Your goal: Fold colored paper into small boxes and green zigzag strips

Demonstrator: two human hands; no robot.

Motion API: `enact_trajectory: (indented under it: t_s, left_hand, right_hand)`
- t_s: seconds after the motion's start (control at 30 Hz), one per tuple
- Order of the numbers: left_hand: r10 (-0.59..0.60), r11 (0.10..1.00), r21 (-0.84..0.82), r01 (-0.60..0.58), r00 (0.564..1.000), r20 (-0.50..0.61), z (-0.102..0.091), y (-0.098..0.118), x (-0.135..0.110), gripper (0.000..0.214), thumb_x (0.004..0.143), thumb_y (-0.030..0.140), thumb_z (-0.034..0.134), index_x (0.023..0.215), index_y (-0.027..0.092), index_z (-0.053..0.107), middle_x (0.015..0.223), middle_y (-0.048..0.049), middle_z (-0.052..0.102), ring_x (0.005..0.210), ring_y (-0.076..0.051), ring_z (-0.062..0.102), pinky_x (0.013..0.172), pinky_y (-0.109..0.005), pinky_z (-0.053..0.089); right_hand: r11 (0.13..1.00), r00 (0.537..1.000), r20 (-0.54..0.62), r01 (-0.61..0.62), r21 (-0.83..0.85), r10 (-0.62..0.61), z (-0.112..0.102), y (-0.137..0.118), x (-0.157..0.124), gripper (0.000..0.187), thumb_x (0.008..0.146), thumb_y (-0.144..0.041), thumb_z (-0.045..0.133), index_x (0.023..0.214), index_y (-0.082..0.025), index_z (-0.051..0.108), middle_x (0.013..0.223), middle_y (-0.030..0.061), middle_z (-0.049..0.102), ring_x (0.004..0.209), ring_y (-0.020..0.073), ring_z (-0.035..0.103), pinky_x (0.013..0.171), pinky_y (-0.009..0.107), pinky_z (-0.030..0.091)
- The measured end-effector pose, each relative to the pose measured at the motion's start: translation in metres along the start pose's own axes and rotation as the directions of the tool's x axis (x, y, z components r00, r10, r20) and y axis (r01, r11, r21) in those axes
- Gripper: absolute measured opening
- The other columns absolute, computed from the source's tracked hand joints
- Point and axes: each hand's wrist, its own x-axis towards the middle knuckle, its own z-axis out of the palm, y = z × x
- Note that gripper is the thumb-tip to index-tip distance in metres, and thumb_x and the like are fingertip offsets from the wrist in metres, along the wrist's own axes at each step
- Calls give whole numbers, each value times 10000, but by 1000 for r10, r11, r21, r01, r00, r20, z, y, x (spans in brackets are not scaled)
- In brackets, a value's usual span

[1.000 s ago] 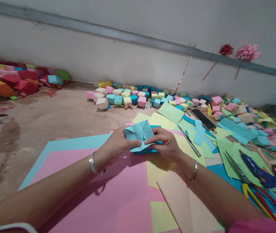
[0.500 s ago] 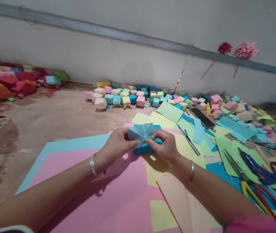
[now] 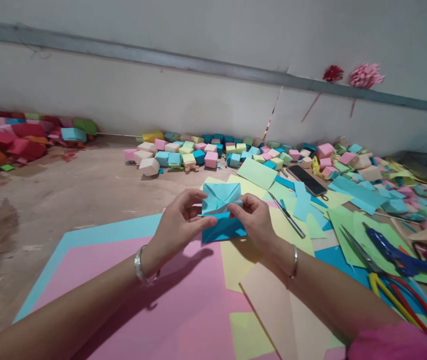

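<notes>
A light blue folded paper piece (image 3: 221, 197) is held up between both my hands just above the floor. My left hand (image 3: 177, 225) pinches its left side with thumb and fingers. My right hand (image 3: 254, 220) pinches its right edge. Directly under the piece lies a darker blue paper sheet (image 3: 224, 229). Both wrists wear silver bangles. A large pink sheet (image 3: 168, 300) on top of a light blue sheet lies below my forearms.
A row of small coloured paper boxes (image 3: 205, 152) runs along the wall. A phone (image 3: 306, 180) lies among loose paper sheets at right. Blue scissors (image 3: 393, 250) and red-yellow scissors (image 3: 401, 295) lie at far right. Bigger red and orange boxes (image 3: 6, 140) are piled far left.
Both hands have turned and refolded the light blue piece, raising it slightly so its pocket faces up; the darker blue sheet beneath shows more.
</notes>
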Motion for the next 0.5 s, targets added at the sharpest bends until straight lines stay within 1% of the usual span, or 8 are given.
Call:
enact_trajectory:
  t_s: [0.07, 0.1, 0.13, 0.2, 0.3, 0.33, 0.4, 0.5]
  left_hand:
    - [-17, 994, 107, 11, 998, 59, -1, 0, 0, 230, 689, 312, 767, 856, 183, 673, 783, -7, 656, 717, -149, 614, 637, -248, 513]
    - [-35, 990, 140, 25, 997, 75, -1, 0, 0, 178, 723, 331, 738, 806, 177, 699, 749, -15, 666, 718, -157, 618, 646, -254, 511]
    - [-55, 987, 152, 42, 995, 80, -1, 0, 0, 174, 746, 346, 719, 777, 175, 713, 738, -23, 678, 730, -166, 627, 661, -261, 513]
    - [-97, 990, 114, 87, 992, 85, -1, 1, -2, 202, 763, 371, 707, 777, 170, 725, 761, -35, 695, 770, -183, 646, 703, -278, 528]
    - [-155, 988, 6, 155, 982, 109, 2, 2, -4, 260, 771, 414, 705, 756, 155, 710, 766, -39, 686, 785, -191, 657, 759, -313, 554]
    - [-160, 986, -26, 163, 982, 98, 3, 2, -5, 277, 768, 425, 710, 727, 151, 695, 749, -36, 676, 777, -188, 655, 770, -323, 560]
    - [-154, 986, -63, 155, 988, 26, 4, 1, -5, 296, 741, 426, 741, 678, 149, 656, 695, -19, 653, 726, -172, 644, 748, -323, 565]
    - [-119, 992, -41, 116, 987, -105, 4, 1, -5, 291, 690, 380, 792, 649, 152, 617, 642, -3, 647, 650, -148, 627, 677, -290, 550]
  right_hand:
    - [1000, 999, 39, 8, 29, -9, 0, 0, 0, 244, 765, -361, 727, 685, -191, 571, 608, -18, 615, 582, 122, 564, 568, 256, 429]
    - [999, 998, 57, 14, 40, -17, 0, 1, -1, 239, 768, -363, 726, 696, -191, 576, 615, -19, 614, 586, 122, 565, 570, 256, 430]
    - [999, 997, 68, 22, 47, -25, 0, 1, -1, 234, 772, -366, 723, 706, -190, 583, 623, -18, 615, 595, 123, 566, 574, 257, 431]
    - [998, 996, 71, 43, 41, -45, 0, 2, -1, 233, 780, -377, 714, 707, -190, 595, 637, -15, 617, 609, 123, 563, 583, 259, 434]
    - [997, 997, 39, 68, 26, -68, 2, 2, -3, 243, 784, -373, 707, 677, -187, 594, 640, -11, 620, 613, 121, 558, 589, 259, 437]
    - [997, 997, 27, 67, 29, -68, 3, 2, -4, 243, 782, -366, 709, 670, -187, 588, 636, -11, 621, 606, 119, 559, 583, 257, 437]
    - [998, 999, 5, 46, 45, -46, 6, 1, -6, 241, 775, -354, 714, 671, -190, 571, 623, -15, 623, 585, 118, 565, 564, 253, 438]
    - [998, 1000, 4, 11, 68, -11, 9, 1, -9, 247, 769, -352, 718, 679, -199, 546, 598, -20, 627, 555, 121, 577, 543, 252, 445]
